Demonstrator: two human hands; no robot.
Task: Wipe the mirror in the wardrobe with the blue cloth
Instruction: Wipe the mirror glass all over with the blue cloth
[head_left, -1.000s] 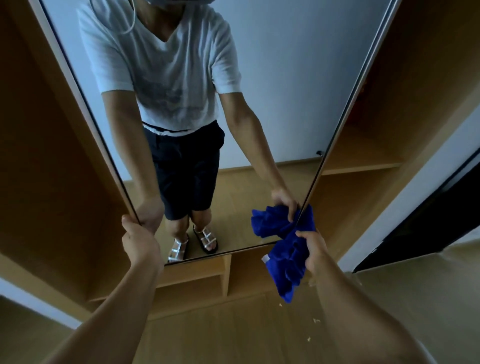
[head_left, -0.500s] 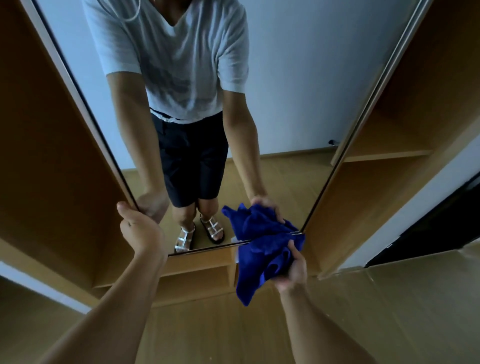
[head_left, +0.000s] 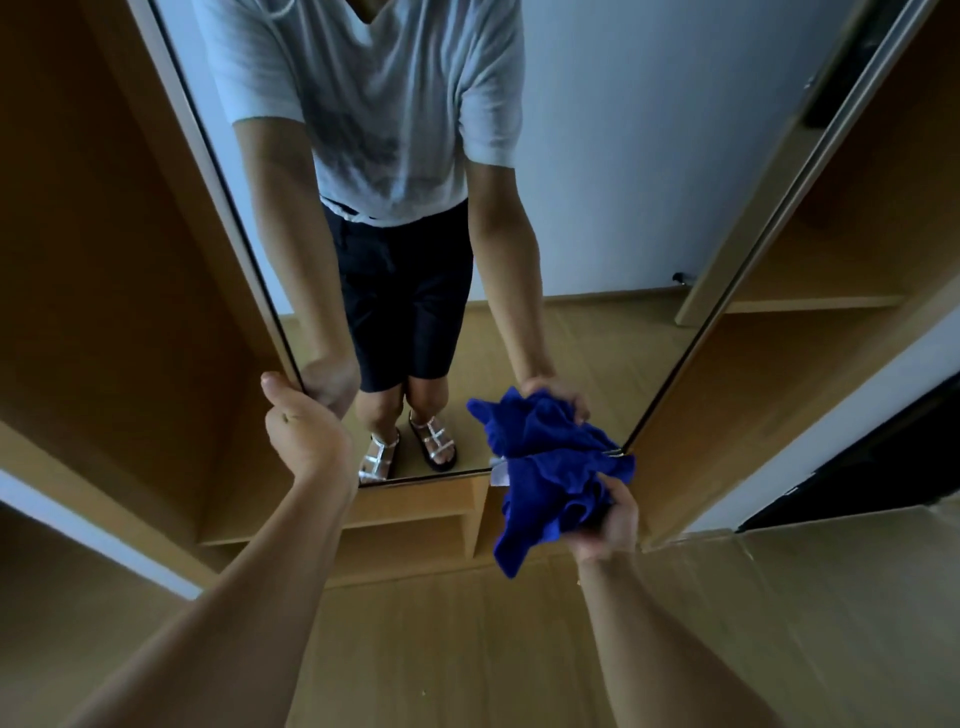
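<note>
Now the blue cloth (head_left: 558, 491) is bunched at the lower right corner of the mirror (head_left: 597, 171), its upper folds pressed against the bottom edge of the glass and its loose tail hanging down below the frame, in front of the wardrobe shelves (head_left: 415, 519). The right hand (head_left: 610, 525) holds it from underneath, with fingers curled into the folds, so the cloth lies above and a little left of the grip, between the palm and the glass. The mirror is a tall panel: its long axis runs upward and away from the cloth, and nearly all of its surface lies above and to the left of the place where the cloth now touches. I judge that the coming stroke must therefore go up or leftward along the bottom edge, and the right hand is the nearer one for this.

The left hand (head_left: 306, 431) grips the left edge of the mirror low down, thumb on the front and fingers wrapped behind the frame, probably to steady the panel, though the fingers themselves are hidden.

Beside the mirror stand the wooden wardrobe walls (head_left: 130, 286) and below is a pale wooden floor (head_left: 467, 649).
</note>
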